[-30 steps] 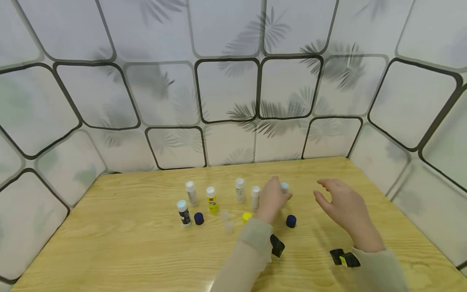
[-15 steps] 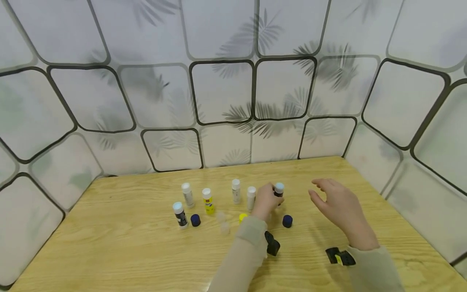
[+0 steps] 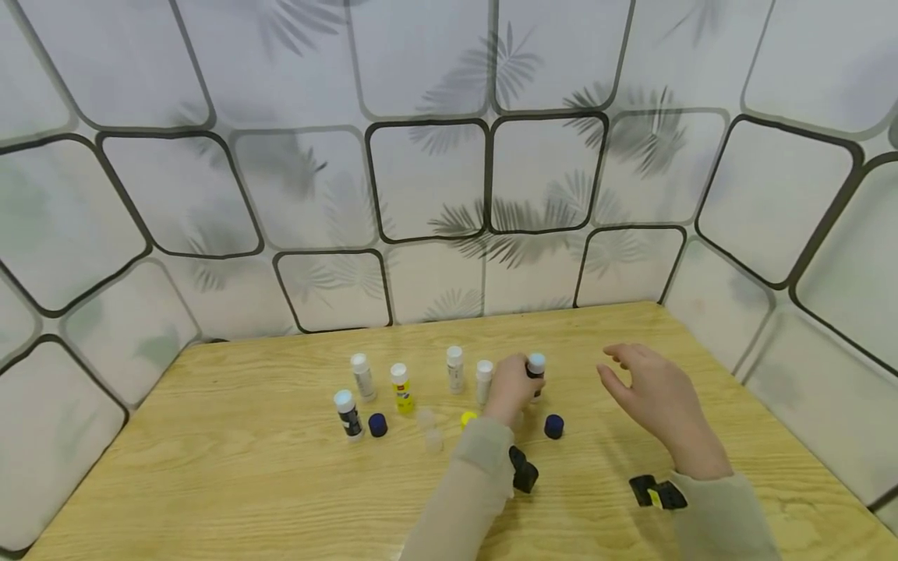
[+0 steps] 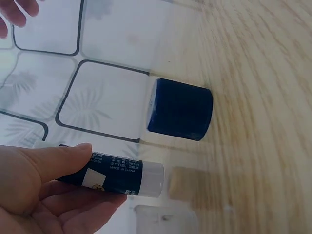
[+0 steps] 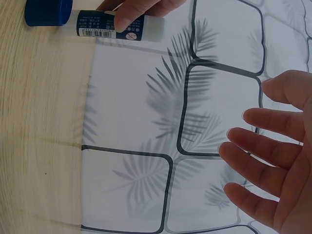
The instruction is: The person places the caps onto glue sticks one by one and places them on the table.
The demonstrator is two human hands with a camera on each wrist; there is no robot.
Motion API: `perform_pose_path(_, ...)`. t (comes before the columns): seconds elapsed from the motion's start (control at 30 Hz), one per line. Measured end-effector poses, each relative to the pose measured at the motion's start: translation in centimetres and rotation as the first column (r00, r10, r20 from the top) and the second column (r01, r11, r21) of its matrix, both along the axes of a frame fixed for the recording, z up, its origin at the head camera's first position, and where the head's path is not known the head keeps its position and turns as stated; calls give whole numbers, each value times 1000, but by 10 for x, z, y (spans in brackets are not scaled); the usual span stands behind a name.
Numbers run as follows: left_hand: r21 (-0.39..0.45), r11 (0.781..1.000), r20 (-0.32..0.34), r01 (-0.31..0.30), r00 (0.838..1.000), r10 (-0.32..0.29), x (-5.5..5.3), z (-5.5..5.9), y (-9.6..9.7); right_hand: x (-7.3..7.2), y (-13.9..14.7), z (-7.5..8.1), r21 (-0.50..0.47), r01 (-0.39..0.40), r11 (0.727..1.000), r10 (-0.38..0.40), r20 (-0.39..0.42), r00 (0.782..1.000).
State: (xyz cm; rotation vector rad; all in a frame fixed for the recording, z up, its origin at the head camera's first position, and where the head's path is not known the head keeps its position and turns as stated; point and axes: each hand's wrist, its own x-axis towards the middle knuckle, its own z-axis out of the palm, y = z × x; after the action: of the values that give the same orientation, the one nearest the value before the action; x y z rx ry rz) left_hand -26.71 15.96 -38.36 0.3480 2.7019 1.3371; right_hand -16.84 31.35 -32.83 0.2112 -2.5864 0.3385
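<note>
My left hand (image 3: 512, 386) grips a dark navy glue stick (image 3: 536, 365) between thumb and fingers, upright at the right of the group. Its printed label (image 4: 117, 170) shows in the left wrist view, with a whitish end close to the table. A loose navy cap (image 3: 554, 426) stands on the table just nearer than the glue stick. To the right, my right hand (image 3: 652, 397) hovers over the table, fingers spread and relaxed, holding nothing. In the right wrist view, its fingers (image 5: 263, 163) are apart from the glue stick.
Left of my left hand stand white glue sticks (image 3: 455, 370), a yellow one (image 3: 402, 389) and another navy one (image 3: 349, 417). A second navy cap (image 3: 377, 425), a yellow cap (image 3: 468, 419) and translucent caps (image 3: 433, 441) lie nearer. A patterned wall (image 3: 435, 288) borders the wooden table (image 3: 245, 483).
My left hand has shifted slightly down and left, so more of the navy glue stick shows. The view has turned a little. My right hand keeps its relaxed pose.
</note>
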Motion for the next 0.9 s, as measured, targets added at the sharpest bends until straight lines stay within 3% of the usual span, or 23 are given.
perform_pose_path(0.17,-26,999,-44,18,999,-19,4,7,-5,0,-3,-1,1,-5,1000,5,6,1000)
perform_pose_path(0.43,-4,998,-161,60,985,-59,22,30,-17,0,-2,-1,1,-21,1000,21,-14,1000)
perform_pose_path(0.77,41,997,-327,66,944,-49,47,50,-64,0,-2,-1,3,-43,999,43,12,999)
perform_pose_path(0.9,-1,999,-417,46,908,-42,54,54,-88,-1,-5,0,0,-58,998,58,32,998)
